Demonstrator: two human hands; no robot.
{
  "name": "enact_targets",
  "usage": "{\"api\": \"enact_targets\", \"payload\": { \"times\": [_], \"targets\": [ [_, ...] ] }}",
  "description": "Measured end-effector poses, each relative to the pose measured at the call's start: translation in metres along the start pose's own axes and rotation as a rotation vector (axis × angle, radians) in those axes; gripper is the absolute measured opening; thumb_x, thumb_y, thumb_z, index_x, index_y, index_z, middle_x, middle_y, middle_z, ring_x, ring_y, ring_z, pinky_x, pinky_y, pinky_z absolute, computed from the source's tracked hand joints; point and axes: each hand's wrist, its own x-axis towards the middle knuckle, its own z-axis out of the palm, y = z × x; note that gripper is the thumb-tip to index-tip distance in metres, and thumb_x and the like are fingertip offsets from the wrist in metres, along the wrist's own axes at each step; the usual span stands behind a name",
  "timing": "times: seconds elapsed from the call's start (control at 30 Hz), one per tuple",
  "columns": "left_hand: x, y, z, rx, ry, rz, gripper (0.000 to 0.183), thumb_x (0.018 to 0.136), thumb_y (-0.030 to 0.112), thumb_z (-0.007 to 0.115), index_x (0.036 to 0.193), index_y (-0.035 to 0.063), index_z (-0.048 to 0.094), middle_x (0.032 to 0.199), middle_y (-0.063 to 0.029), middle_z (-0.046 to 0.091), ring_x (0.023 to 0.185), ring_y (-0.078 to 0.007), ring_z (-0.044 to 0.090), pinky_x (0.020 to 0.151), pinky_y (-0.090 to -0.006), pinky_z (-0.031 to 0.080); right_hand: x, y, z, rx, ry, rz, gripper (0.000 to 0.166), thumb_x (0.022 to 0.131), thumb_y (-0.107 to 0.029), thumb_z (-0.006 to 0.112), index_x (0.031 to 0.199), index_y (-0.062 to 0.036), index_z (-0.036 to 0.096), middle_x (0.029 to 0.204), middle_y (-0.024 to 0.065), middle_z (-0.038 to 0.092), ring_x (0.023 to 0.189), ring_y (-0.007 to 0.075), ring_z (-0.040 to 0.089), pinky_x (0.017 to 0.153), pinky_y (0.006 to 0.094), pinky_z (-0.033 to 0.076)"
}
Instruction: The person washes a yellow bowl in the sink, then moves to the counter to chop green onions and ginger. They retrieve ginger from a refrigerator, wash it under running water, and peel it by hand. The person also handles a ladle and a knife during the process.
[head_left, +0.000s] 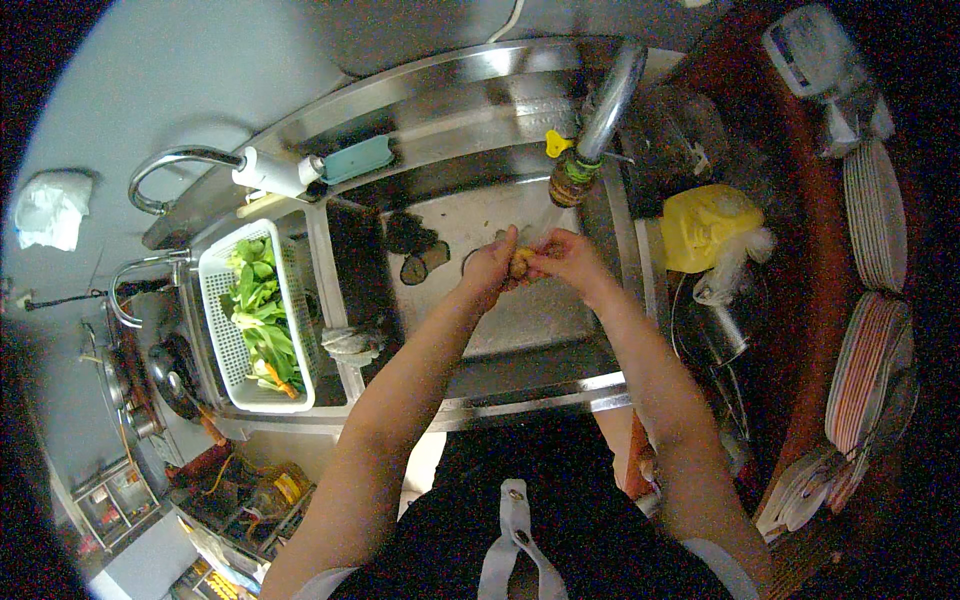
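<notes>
Over a stainless steel sink basin (525, 322), my left hand (489, 268) cradles a small yellowish-brown lump (519, 262), perhaps a piece of ginger. The fingers of my right hand (570, 259) pinch its right side. Both hands are close together, and they partly cover the lump. Just above them, water runs from a faucet (609, 105) with a dark, banded nozzle (574, 180) at its end. On the basin floor left of my hands lie a dark clump (409, 234) and a dark round piece (413, 270); I cannot tell what they are.
A white perforated basket (304, 390) of leafy greens (262, 300) stands left of the basin. A grey cloth (352, 345) hangs on the divider. Behind it sits a teal tray (358, 160). Rightward are a yellow plastic bag (709, 225) and stacked plates (874, 217).
</notes>
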Motion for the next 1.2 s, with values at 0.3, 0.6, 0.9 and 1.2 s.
{"api": "enact_targets", "payload": {
  "times": [0.3,0.6,0.9,1.2],
  "targets": [
    [0.006,-0.017,0.011,-0.104,0.099,-0.116,0.041,0.084,0.043,0.049,0.078,0.0028,0.054,0.064,-0.0052,0.056,0.045,-0.0127,0.050,0.036,-0.0236,0.037,0.009,0.016,0.015,-0.433,0.237,-0.157,0.017,0.064,-0.002,0.064,0.080,-0.0004,0.058,0.074,0.0061,0.061,0.066,0.0132,0.058,0.058,0.0266,0.048],
    [0.010,-0.013,0.013,-0.530,0.046,-0.523,0.040,0.084,0.042,0.049,0.079,0.0038,0.055,0.062,-0.0049,0.054,0.049,-0.0144,0.050,0.039,-0.0259,0.036,-0.007,0.023,0.004,0.107,0.176,-0.072,0.012,0.078,0.000,0.053,0.088,0.0017,0.058,0.081,0.0087,0.061,0.068,0.0162,0.060,0.062,0.0259,0.050],
    [0.013,-0.019,0.015,0.113,0.379,-0.143,0.045,0.083,0.043,0.050,0.077,-0.0008,0.058,0.062,-0.0089,0.058,0.054,-0.0189,0.054,0.053,-0.0350,0.042,-0.008,0.023,0.026,0.087,0.213,-0.061,0.014,0.078,-0.011,0.061,0.085,0.0005,0.057,0.077,0.0074,0.061,0.063,0.0144,0.060,0.056,0.0241,0.048],
    [-0.004,-0.005,0.015,0.006,0.349,0.009,0.042,0.086,0.039,0.048,0.068,0.0016,0.054,0.056,-0.0056,0.053,0.044,-0.0131,0.047,0.040,-0.0266,0.035,-0.001,0.035,0.019,0.248,0.222,0.000,0.006,0.074,-0.005,0.059,0.078,0.0000,0.056,0.069,0.0067,0.057,0.061,0.0150,0.057,0.054,0.0235,0.046]
  ]
}}
